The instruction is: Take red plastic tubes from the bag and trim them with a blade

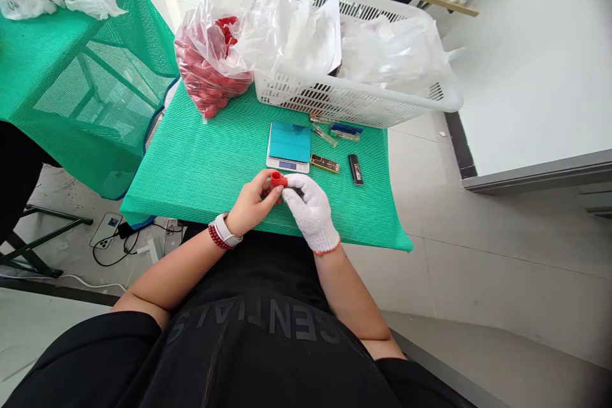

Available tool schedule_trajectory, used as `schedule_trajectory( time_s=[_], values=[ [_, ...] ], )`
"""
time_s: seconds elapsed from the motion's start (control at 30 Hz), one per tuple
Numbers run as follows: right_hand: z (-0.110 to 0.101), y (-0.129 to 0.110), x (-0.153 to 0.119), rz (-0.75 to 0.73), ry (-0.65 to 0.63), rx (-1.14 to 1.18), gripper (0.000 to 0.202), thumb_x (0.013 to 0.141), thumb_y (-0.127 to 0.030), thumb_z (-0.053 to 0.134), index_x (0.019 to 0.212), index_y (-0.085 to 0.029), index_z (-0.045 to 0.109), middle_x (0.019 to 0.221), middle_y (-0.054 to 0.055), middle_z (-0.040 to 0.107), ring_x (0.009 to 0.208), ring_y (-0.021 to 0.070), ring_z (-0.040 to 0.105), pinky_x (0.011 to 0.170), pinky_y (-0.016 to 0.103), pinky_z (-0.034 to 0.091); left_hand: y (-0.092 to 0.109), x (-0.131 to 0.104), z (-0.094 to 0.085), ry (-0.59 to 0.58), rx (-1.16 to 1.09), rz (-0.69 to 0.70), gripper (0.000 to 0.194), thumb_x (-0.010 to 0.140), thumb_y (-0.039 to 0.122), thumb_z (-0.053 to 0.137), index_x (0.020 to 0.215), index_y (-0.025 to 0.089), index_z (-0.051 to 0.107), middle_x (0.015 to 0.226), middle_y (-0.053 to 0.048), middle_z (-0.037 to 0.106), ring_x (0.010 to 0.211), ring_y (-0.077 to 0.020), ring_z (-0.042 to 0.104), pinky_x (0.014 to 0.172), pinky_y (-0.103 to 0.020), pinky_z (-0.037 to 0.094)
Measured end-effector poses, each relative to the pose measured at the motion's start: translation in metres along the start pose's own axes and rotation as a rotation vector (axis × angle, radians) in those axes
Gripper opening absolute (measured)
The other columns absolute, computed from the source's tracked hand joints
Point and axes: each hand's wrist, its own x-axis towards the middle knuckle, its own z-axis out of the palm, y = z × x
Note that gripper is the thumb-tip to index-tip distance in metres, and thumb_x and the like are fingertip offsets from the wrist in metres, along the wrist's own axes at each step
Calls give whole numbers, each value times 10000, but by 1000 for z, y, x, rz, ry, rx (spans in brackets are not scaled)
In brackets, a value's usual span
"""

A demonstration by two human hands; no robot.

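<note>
A small red plastic fitting (pixel 276 178) with a round opening is held up near the front edge of the green-covered table (pixel 229 166). My bare left hand (pixel 253 202) has its fingers and thumb closed on the left side of the fitting. On its right side, my right hand (pixel 308 206), in a white knitted glove, pinches the same piece. Just beyond both hands lies a small scale (pixel 289 145) with a blue plate and a lit display. A clear bag of red pieces (pixel 210 80) rests at the back left of the table.
A white basket (pixel 329 101) with plastic bags stands along the back. Pens (pixel 345 130), a gold-edged black packet (pixel 325 163) and a black object (pixel 356 169) lie right of the scale. Another green-covered table (pixel 52 57) is at left.
</note>
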Motion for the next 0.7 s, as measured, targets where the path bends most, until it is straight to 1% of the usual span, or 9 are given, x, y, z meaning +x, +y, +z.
schedule_trajectory(
  time_s=[0.2,0.43,0.7],
  values=[
    [0,-2,0,3,4,-15,192,937,-336,576,1081,-249,670,1112,46,711,1034,205,668,931,385,544,0,0,0,13,-12,9,170,957,351,533,1061,217,530,803,-7,662,696,-140,650,681,-289,536],
    [-1,-4,1,0,-12,4,171,929,-289,581,1058,-230,676,1036,38,712,927,179,669,836,346,552,0,0,0,15,4,-9,194,972,401,503,993,209,503,714,17,649,661,-135,640,661,-277,530],
    [-1,-5,1,-1,-8,-16,158,931,-288,575,1040,-232,674,1019,37,706,917,176,661,831,349,543,1,0,-1,13,32,-16,220,974,431,496,928,216,482,695,22,651,658,-139,641,661,-281,522]
  ],
)
